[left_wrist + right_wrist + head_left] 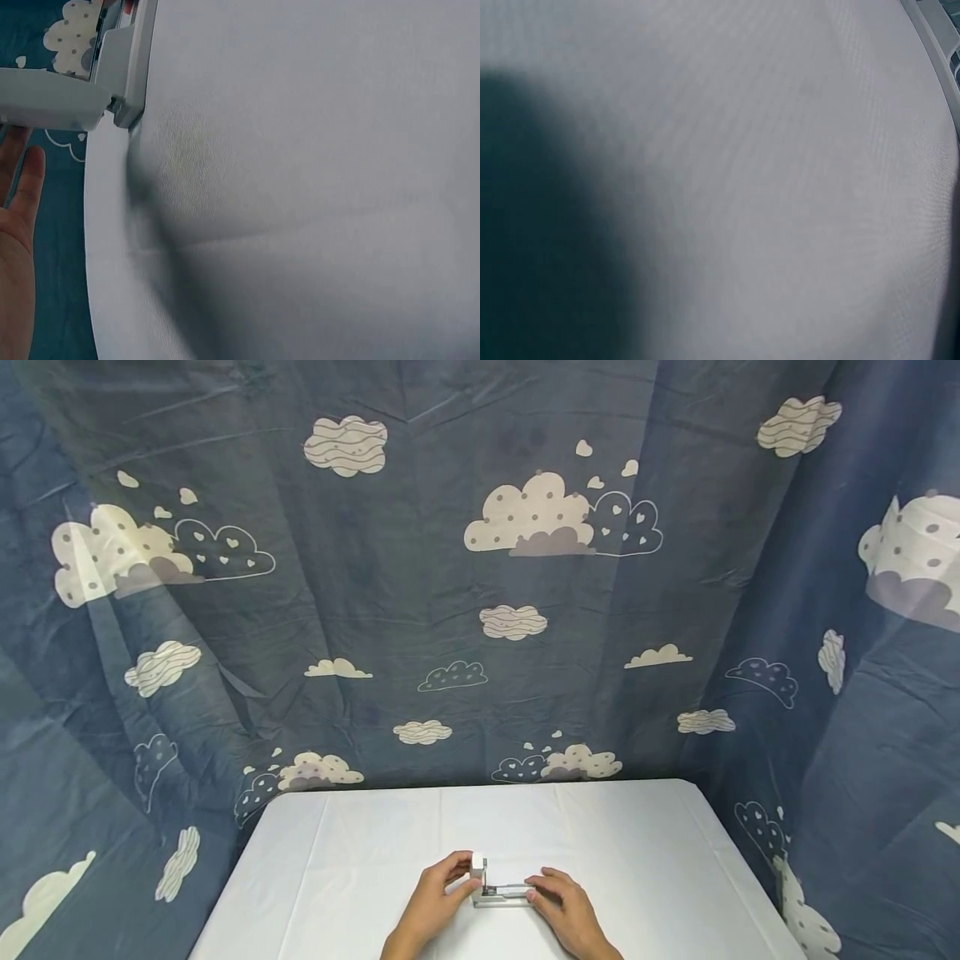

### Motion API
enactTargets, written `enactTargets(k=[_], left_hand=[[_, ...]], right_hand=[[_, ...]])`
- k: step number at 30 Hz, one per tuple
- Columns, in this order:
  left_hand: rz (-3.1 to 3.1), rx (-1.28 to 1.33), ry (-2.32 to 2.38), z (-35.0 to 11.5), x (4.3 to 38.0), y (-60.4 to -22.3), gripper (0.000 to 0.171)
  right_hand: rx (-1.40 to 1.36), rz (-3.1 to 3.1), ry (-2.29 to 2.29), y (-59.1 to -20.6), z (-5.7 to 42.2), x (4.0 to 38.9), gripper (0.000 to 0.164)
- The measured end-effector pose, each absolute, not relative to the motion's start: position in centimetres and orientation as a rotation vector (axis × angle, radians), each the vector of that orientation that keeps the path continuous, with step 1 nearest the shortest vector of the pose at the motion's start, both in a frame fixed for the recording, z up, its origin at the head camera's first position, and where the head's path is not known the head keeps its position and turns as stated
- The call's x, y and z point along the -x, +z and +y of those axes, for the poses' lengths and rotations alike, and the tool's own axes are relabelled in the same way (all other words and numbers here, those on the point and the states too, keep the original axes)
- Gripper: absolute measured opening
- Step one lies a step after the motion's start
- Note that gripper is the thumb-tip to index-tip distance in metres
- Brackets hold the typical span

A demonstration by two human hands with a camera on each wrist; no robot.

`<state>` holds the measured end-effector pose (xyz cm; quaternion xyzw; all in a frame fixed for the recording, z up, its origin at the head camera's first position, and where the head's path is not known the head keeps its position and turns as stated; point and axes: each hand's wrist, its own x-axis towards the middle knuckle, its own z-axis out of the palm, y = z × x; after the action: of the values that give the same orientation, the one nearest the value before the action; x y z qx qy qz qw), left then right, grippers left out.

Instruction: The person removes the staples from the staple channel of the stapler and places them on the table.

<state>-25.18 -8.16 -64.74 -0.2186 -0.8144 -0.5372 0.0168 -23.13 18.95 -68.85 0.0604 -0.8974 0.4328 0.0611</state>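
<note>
A white and grey stapler (504, 903) stands on the white table at its near middle, its upper arm swung up at about a right angle to the base. My left hand (438, 893) grips the raised arm between thumb and fingers. At the other end, my right hand (566, 912) pinches the base and the metal rail with thumb and fingers. The left wrist view has the raised arm (52, 99) at the upper left and part of the left hand (19, 202) below it. Only a strip of the stapler (933, 52) shows in the right wrist view's top corner.
White cloth-like covering lies over the table (360, 843), with faint fold lines. Dark blue curtains (420, 568) with cloud prints hang behind the table and along both sides.
</note>
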Motion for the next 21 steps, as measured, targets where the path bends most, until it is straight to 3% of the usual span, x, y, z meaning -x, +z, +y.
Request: enactTargets(k=[21], left_hand=[[-2.592, 0.597, -1.628, -11.0, 24.6, -65.0, 0.05]], right_hand=[[-0.191, -2.712, 1.263, -68.8, 18.9, 23.0, 0.024]])
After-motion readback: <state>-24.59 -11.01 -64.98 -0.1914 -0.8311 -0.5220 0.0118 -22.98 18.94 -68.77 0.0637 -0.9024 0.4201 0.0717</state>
